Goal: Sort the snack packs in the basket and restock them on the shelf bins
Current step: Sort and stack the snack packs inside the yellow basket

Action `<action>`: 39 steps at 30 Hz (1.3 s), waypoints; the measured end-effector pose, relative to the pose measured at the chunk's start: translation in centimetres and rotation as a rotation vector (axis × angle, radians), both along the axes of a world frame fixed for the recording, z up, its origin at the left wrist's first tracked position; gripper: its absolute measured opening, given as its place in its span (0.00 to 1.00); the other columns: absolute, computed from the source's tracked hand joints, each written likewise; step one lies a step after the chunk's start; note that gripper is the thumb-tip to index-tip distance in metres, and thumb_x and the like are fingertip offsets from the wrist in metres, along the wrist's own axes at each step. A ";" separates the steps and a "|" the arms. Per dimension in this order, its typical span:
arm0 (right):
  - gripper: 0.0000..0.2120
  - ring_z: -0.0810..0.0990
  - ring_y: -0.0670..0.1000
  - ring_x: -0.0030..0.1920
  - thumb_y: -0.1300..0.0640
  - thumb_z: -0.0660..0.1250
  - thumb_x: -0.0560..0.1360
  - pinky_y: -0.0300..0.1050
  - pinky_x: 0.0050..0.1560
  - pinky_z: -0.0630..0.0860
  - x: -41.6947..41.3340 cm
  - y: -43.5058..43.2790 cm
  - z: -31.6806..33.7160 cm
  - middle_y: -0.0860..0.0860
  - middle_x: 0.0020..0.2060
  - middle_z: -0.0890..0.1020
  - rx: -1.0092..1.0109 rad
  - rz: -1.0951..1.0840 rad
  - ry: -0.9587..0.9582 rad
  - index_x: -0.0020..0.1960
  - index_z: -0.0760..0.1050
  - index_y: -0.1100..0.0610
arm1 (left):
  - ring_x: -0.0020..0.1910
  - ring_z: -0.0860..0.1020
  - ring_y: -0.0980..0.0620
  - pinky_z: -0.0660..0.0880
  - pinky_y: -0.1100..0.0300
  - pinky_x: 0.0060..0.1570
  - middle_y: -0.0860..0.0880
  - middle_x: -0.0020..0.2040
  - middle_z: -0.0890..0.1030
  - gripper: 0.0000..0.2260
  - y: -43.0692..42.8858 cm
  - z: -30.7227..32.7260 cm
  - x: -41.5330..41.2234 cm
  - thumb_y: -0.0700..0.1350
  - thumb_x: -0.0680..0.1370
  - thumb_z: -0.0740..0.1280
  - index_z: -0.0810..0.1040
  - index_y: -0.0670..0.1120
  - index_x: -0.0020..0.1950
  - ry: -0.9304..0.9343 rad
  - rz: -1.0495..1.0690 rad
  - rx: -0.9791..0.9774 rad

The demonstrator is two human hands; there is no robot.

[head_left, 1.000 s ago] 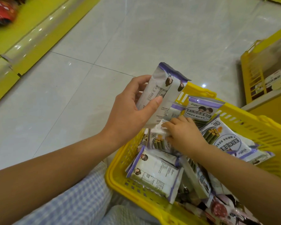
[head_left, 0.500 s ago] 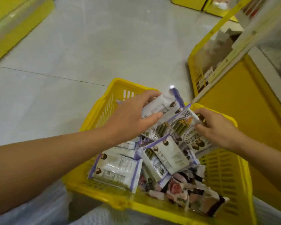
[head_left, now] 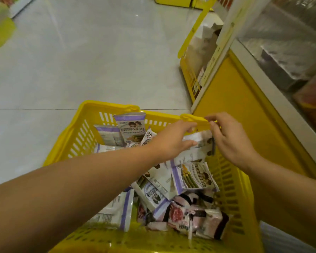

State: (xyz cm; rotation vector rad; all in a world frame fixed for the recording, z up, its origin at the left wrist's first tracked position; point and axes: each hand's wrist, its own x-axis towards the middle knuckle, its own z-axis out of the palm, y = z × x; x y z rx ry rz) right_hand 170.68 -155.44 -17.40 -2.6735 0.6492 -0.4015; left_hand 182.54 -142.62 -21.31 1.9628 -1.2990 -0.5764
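A yellow plastic basket (head_left: 75,136) sits in front of me, filled with several white-and-purple snack packs (head_left: 130,127) and, at its near right, pink-and-white packs (head_left: 182,215). My left hand (head_left: 171,141) reaches over the basket and grips a small stack of white-and-purple packs (head_left: 196,138) between thumb and fingers. My right hand (head_left: 230,139) is at the stack's right end, its fingers curled against the edge of the packs near the basket's far rim.
A yellow shelf unit (head_left: 244,114) with a white edge rises at the right, with clear bins (head_left: 288,52) on top. A second yellow basket (head_left: 190,79) with boxes stands behind it. Grey tiled floor (head_left: 80,61) stretches to the left.
The view swung toward the shelf. My left hand carried its packs right, to the basket's far right corner. My right hand let go of the pack it was pulling and met the stack's end.
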 end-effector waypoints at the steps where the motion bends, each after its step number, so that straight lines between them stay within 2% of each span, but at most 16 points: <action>1: 0.13 0.75 0.55 0.56 0.57 0.58 0.80 0.52 0.56 0.71 -0.2 0.1 -0.4 0.54 0.54 0.78 -0.008 0.010 0.021 0.60 0.76 0.56 | 0.66 0.70 0.51 0.65 0.60 0.63 0.48 0.69 0.71 0.25 0.1 -0.4 0.2 0.51 0.77 0.68 0.67 0.49 0.73 -0.012 0.020 0.011; 3: 0.13 0.73 0.54 0.59 0.55 0.59 0.79 0.51 0.58 0.69 -0.3 0.6 -1.2 0.53 0.55 0.76 -0.019 0.033 0.050 0.61 0.75 0.56 | 0.66 0.70 0.52 0.64 0.62 0.62 0.50 0.69 0.71 0.23 1.4 -1.0 1.3 0.51 0.78 0.67 0.68 0.51 0.72 -0.043 0.057 0.003; 5: 0.13 0.72 0.52 0.60 0.53 0.60 0.79 0.49 0.59 0.68 -0.1 1.3 -1.9 0.51 0.57 0.76 -0.012 0.071 0.077 0.61 0.75 0.54 | 0.63 0.72 0.55 0.67 0.61 0.61 0.52 0.66 0.73 0.20 3.9 -1.7 2.9 0.51 0.78 0.66 0.71 0.53 0.70 -0.074 0.117 0.014; 9: 0.12 0.71 0.49 0.60 0.51 0.61 0.78 0.47 0.59 0.67 1.5 4.0 -3.3 0.48 0.57 0.75 -0.045 0.196 0.114 0.60 0.75 0.51 | 0.50 0.77 0.57 0.75 0.60 0.51 0.53 0.56 0.80 0.12 10.6 -2.1 6.3 0.45 0.78 0.67 0.77 0.52 0.62 -0.112 0.194 0.155; 12: 0.10 0.73 0.51 0.57 0.54 0.63 0.78 0.47 0.56 0.70 3.6 6.9 -4.1 0.49 0.54 0.77 -0.043 0.370 0.090 0.58 0.76 0.52 | 0.46 0.78 0.58 0.74 0.61 0.44 0.56 0.51 0.81 0.09 15.2 -1.1 7.7 0.43 0.77 0.68 0.78 0.53 0.57 -0.238 0.107 0.287; 15: 0.12 0.73 0.51 0.55 0.55 0.63 0.78 0.47 0.55 0.70 6.1 10.5 -5.3 0.49 0.54 0.78 0.035 0.532 0.125 0.60 0.76 0.52 | 0.45 0.80 0.54 0.75 0.58 0.39 0.58 0.51 0.81 0.09 19.2 0.8 8.8 0.46 0.76 0.69 0.79 0.55 0.55 -0.475 0.037 0.290; 17: 0.13 0.73 0.51 0.58 0.53 0.62 0.79 0.49 0.57 0.71 7.8 13.1 -6.5 0.49 0.57 0.77 0.077 0.643 0.257 0.63 0.74 0.51 | 0.43 0.81 0.51 0.74 0.58 0.38 0.56 0.50 0.82 0.09 21.5 1.7 9.5 0.48 0.76 0.66 0.80 0.53 0.55 -0.532 0.083 0.238; 20: 0.16 0.73 0.54 0.60 0.51 0.61 0.80 0.52 0.58 0.73 10.2 16.3 -8.3 0.51 0.63 0.75 0.083 0.766 0.628 0.67 0.70 0.51 | 0.44 0.82 0.49 0.75 0.57 0.43 0.53 0.48 0.83 0.11 23.6 2.0 9.8 0.47 0.75 0.64 0.81 0.50 0.55 -0.490 0.182 0.175; 23: 0.14 0.76 0.56 0.55 0.53 0.60 0.79 0.55 0.54 0.76 11.7 17.7 -9.9 0.53 0.59 0.76 -0.055 0.854 0.858 0.63 0.72 0.53 | 0.45 0.81 0.48 0.74 0.57 0.47 0.51 0.47 0.83 0.10 24.6 1.5 9.8 0.44 0.75 0.65 0.81 0.47 0.54 -0.484 0.150 0.148; 26: 0.16 0.76 0.54 0.47 0.54 0.61 0.76 0.53 0.48 0.78 12.2 18.0 -10.4 0.53 0.53 0.78 -0.095 0.863 0.969 0.63 0.74 0.53 | 0.49 0.80 0.46 0.75 0.49 0.51 0.50 0.49 0.83 0.10 25.2 1.0 9.8 0.43 0.75 0.66 0.81 0.46 0.55 -0.462 0.116 0.148; 29: 0.17 0.78 0.55 0.44 0.50 0.64 0.72 0.47 0.42 0.78 12.4 18.2 -10.1 0.54 0.47 0.80 -0.200 0.826 0.875 0.58 0.76 0.54 | 0.55 0.78 0.45 0.75 0.47 0.52 0.49 0.50 0.82 0.10 25.5 0.5 9.5 0.43 0.76 0.65 0.81 0.47 0.55 -0.458 0.098 0.149; 33: 0.16 0.79 0.53 0.41 0.48 0.59 0.74 0.46 0.39 0.77 12.3 16.8 -8.0 0.51 0.45 0.81 -0.132 0.683 0.535 0.58 0.75 0.51 | 0.60 0.76 0.45 0.76 0.46 0.52 0.51 0.51 0.82 0.09 25.7 0.1 9.2 0.44 0.76 0.65 0.81 0.48 0.55 -0.467 0.085 0.148; 36: 0.16 0.76 0.46 0.35 0.49 0.60 0.73 0.42 0.31 0.72 12.5 14.6 -5.2 0.45 0.41 0.80 0.020 0.563 0.358 0.60 0.74 0.46 | 0.56 0.78 0.45 0.76 0.48 0.53 0.51 0.48 0.82 0.09 25.3 0.1 9.0 0.45 0.75 0.65 0.81 0.49 0.54 -0.500 0.098 0.127; 38: 0.17 0.74 0.41 0.32 0.50 0.60 0.72 0.41 0.27 0.69 12.2 12.9 -3.7 0.42 0.36 0.77 0.047 0.481 0.336 0.60 0.73 0.45 | 0.51 0.80 0.46 0.74 0.47 0.57 0.51 0.47 0.83 0.09 24.4 0.2 8.8 0.45 0.75 0.65 0.82 0.49 0.53 -0.523 0.107 0.120; 39: 0.17 0.74 0.43 0.32 0.50 0.61 0.72 0.42 0.28 0.70 11.8 12.1 -3.1 0.43 0.37 0.77 0.031 0.451 0.341 0.60 0.73 0.44 | 0.50 0.81 0.47 0.72 0.46 0.61 0.52 0.47 0.83 0.09 23.9 0.2 8.7 0.45 0.76 0.66 0.81 0.50 0.53 -0.535 0.114 0.121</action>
